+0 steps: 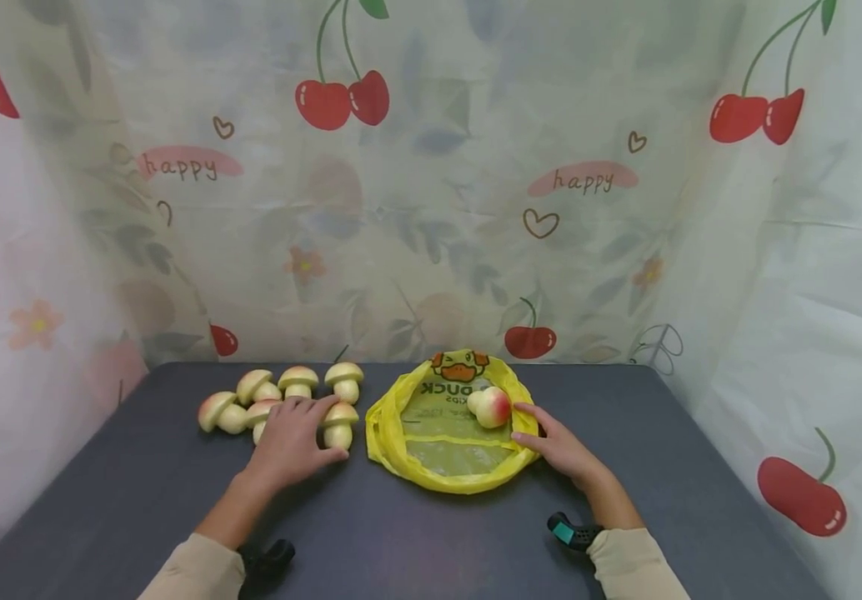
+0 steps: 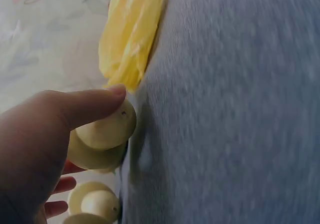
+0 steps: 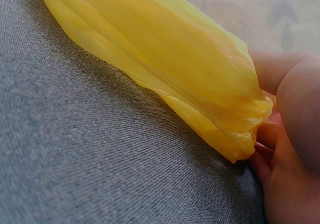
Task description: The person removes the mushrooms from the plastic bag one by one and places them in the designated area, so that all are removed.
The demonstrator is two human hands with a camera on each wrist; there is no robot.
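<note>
Several toy mushrooms with cream stems and red-tinged caps stand in a cluster on the left. My left hand (image 1: 294, 442) grips the front right mushroom (image 1: 338, 435), thumb on its pale stem end (image 2: 107, 130) in the left wrist view and fingers partly hidden behind. To the right lies a yellow plastic bag (image 1: 386, 421), its mouth rolled wide, with a duck print inside. One mushroom (image 1: 493, 407) lies on its side within it. At the bag's right rim, my right hand (image 1: 562, 450) holds the bunched yellow edge (image 3: 245, 129).
More mushrooms, among them one at the far left (image 1: 217, 412) and one at the back (image 1: 344, 382), surround the left hand. All rest on a dark grey tabletop (image 1: 431, 542). A cherry-printed curtain (image 1: 431, 208) hangs behind and at both sides. Black bands sit at the wrists.
</note>
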